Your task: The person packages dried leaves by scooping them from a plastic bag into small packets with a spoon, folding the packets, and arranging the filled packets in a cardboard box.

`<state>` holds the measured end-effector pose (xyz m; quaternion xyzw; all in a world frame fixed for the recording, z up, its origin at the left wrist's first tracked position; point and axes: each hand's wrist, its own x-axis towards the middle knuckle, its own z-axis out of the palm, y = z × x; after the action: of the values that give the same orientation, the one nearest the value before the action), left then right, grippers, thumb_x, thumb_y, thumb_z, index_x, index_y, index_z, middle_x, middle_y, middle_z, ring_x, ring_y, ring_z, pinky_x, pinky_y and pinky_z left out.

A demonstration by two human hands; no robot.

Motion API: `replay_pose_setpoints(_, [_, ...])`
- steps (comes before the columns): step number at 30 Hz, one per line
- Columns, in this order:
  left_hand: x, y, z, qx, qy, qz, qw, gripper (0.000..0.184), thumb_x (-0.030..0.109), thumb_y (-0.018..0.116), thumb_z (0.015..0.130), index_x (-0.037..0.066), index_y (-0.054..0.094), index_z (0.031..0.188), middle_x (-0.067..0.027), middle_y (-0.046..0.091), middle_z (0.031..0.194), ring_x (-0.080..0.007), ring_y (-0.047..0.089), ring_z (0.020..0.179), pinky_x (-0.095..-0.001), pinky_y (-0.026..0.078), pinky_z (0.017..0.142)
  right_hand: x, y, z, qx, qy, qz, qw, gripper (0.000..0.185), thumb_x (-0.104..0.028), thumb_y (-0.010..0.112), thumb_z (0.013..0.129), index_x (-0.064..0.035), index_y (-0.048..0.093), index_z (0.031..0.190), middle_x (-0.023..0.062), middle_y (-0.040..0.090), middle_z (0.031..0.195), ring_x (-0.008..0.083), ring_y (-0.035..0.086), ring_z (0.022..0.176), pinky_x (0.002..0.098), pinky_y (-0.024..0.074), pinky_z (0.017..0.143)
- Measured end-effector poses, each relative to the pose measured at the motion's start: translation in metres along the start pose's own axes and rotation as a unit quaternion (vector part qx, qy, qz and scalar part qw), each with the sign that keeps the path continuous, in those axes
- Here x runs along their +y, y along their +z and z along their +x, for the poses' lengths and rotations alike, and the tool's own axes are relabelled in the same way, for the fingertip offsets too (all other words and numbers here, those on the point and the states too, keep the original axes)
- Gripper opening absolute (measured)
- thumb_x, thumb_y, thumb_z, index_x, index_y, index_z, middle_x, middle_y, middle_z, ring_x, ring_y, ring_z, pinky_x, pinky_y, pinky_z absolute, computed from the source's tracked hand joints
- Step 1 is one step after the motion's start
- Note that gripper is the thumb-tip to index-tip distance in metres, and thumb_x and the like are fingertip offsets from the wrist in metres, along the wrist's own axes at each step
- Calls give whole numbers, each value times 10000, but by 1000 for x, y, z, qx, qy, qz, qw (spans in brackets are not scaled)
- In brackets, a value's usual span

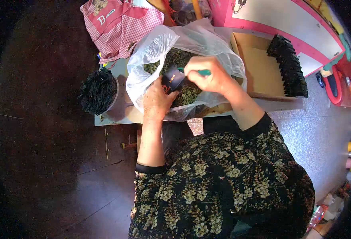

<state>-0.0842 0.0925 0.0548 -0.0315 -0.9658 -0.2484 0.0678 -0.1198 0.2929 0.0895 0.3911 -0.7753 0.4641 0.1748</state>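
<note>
My left hand point(156, 99) grips a small black packet point(173, 79) with printing on it, its top edge upward. My right hand point(210, 76) is closed around a green tool point(204, 73), perhaps a scoop; its working end is mostly hidden by the fingers and the packet. Both hands are over a large clear plastic bag point(153, 46), opened wide. Dried greenish-brown leaf material point(189, 93) fills the bag below them. Whether any leaf is inside the packet cannot be seen.
At the left table edge stands a round tub packed with thin black packets point(97, 91). A cardboard box point(255, 67) on the right holds a row of black packets point(291, 67). A red checked cloth point(123, 28) lies at the back left, and pink-edged cabinets point(279, 18) stand behind.
</note>
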Motion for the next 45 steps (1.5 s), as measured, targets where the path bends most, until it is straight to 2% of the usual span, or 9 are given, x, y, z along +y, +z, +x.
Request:
replay_pose_setpoints(1, [0, 0, 0, 1, -1, -1, 1000, 678, 332, 793, 667, 37, 532, 1219, -217, 656, 984, -384, 630, 925, -450, 496, 791, 11, 1, -4, 51, 13, 33, 998, 50, -26, 583, 755, -9, 624, 778, 79, 617, 702, 163, 596, 645, 293, 463, 601])
replay_pose_setpoints(3, [3, -5, 0, -24, -21, 4, 999, 681, 333, 793, 669, 43, 532, 1227, -214, 657, 991, -383, 631, 928, -445, 498, 793, 19, -12, -7, 93, 81, 64, 990, 80, -42, 570, 778, -6, 641, 790, 60, 639, 715, 117, 596, 682, 274, 472, 625])
replay_pose_setpoints(8, [4, -4, 0, -22, -28, 0, 999, 681, 324, 789, 671, 46, 529, 1236, -204, 657, 1008, -375, 628, 946, -439, 493, 808, 68, 9, -26, 142, 244, -92, 955, 130, -122, 569, 794, -24, 654, 788, 128, 633, 669, 214, 632, 641, 314, 486, 625])
replay_pose_setpoints(12, [5, -5, -1, -15, -24, -2, 1000, 659, 318, 783, 674, 43, 537, 1220, -195, 656, 1018, -370, 624, 960, -439, 485, 822, 79, 38, -32, 128, 221, -9, 967, 156, -134, 556, 813, -21, 660, 783, 77, 619, 648, 125, 571, 577, 263, 444, 546])
replay_pose_setpoints(14, [5, -6, 0, -25, -29, -7, 999, 646, 316, 782, 674, 41, 542, 1207, -198, 657, 1012, -371, 624, 955, -438, 486, 817, 79, 40, -32, 140, 426, 193, 873, 163, -139, 549, 819, -28, 663, 784, 60, 607, 629, 106, 530, 488, 245, 400, 432])
replay_pose_setpoints(15, [5, -6, 0, -34, -32, -14, 999, 633, 315, 780, 674, 39, 547, 1194, -200, 657, 1006, -372, 625, 951, -437, 487, 813, 79, 39, -34, 140, 427, 193, 872, 163, -139, 549, 819, -28, 663, 784, 60, 607, 629, 106, 530, 488, 245, 400, 432])
replay_pose_setpoints(26, [4, -3, 0, -14, -20, -1, 1000, 647, 287, 807, 650, 17, 547, 1177, -207, 664, 947, -368, 636, 915, -442, 495, 814, 63, -3, -29, 248, 350, 348, 834, 143, -122, 570, 813, -24, 663, 766, 36, 581, 599, 68, 464, 433, 210, 321, 372])
replay_pose_setpoints(35, [1, 0, 1, -18, -25, -5, 1000, 623, 309, 797, 661, 28, 554, 1161, -196, 664, 923, -369, 636, 885, -441, 494, 784, 40, 10, -21, 145, 329, 286, 888, 138, -108, 557, 806, -22, 662, 783, 26, 583, 606, 54, 448, 451, 198, 313, 400])
replay_pose_setpoints(45, [-1, 4, -1, -16, -7, -41, 999, 638, 313, 792, 664, 35, 547, 1184, -197, 661, 936, -369, 633, 899, -439, 490, 775, -3, 19, -7, 0, -25, -14, 1000, 18, -6, 581, 755, 8, 578, 744, 121, 581, 683, 250, 590, 630, 330, 455, 585])
